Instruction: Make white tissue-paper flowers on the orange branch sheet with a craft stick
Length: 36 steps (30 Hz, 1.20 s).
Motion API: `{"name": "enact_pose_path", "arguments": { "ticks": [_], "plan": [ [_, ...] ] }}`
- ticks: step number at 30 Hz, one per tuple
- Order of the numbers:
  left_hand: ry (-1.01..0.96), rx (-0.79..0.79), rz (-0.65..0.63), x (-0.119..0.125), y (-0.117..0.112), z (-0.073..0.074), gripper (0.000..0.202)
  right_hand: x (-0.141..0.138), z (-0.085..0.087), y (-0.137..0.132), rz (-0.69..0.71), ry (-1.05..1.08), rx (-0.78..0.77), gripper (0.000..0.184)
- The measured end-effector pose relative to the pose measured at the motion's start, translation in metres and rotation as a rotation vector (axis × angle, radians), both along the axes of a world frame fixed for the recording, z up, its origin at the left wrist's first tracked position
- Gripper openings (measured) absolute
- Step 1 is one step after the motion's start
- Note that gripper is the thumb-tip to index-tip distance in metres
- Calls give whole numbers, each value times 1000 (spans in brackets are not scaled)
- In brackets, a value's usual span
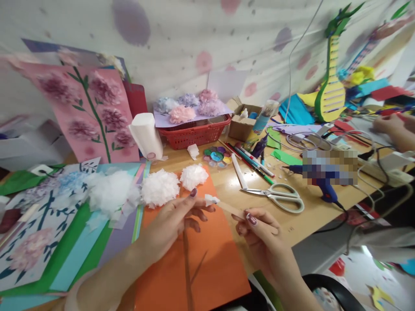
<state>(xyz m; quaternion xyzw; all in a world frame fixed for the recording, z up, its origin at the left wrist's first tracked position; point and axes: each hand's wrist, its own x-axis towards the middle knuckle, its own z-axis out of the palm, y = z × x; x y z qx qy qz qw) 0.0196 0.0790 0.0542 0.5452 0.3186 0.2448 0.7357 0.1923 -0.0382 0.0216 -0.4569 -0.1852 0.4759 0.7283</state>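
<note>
My left hand (177, 218) and my right hand (259, 235) are raised over an orange sheet of paper (201, 255). Between them runs a thin wooden stick (231, 209) with a small wad of white tissue (211, 199) at its left end. The left fingers pinch the tissue end and the right fingers pinch the other end. Two white tissue flowers (160, 187) (193, 176) lie on the orange sheet's far edge. A looser white tissue puff (112, 192) rests to their left.
Scissors (278, 196), markers (251, 160), a paint palette (217, 156), a blue glue gun (326, 188), a red basket (194, 131) and a white tissue roll (146, 136) crowd the table. Flower collages lie and lean at left. Another person's hand (391, 125) works at far right.
</note>
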Motion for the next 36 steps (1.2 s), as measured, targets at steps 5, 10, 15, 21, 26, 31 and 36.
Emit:
{"name": "enact_pose_path", "arguments": {
  "ticks": [5, 10, 15, 21, 26, 31, 36],
  "plan": [
    [-40, -193, -36, 0, -11, 8, 47, -5, 6, -1, 14, -26, -55, 16],
    [-100, -102, 36, -2, -13, 11, 31, -10, 13, -4, 13, 4, -77, 20],
    [-71, 79, 67, -2, -13, 19, 35, -15, 15, -5, 0, 94, -78, 21],
    [-37, 224, 70, -4, -11, 21, 33, -13, 16, -8, 15, 42, -73, 21],
    [100, 588, 130, -7, -9, 18, 11, -7, 19, -12, 56, -92, -112, 23],
    [75, 816, 155, -12, -7, 21, 4, 2, 21, -14, 60, -61, -87, 24],
    [57, 815, 250, -16, -3, 23, 9, 9, 16, -15, 10, -40, -61, 23]
  ]
}}
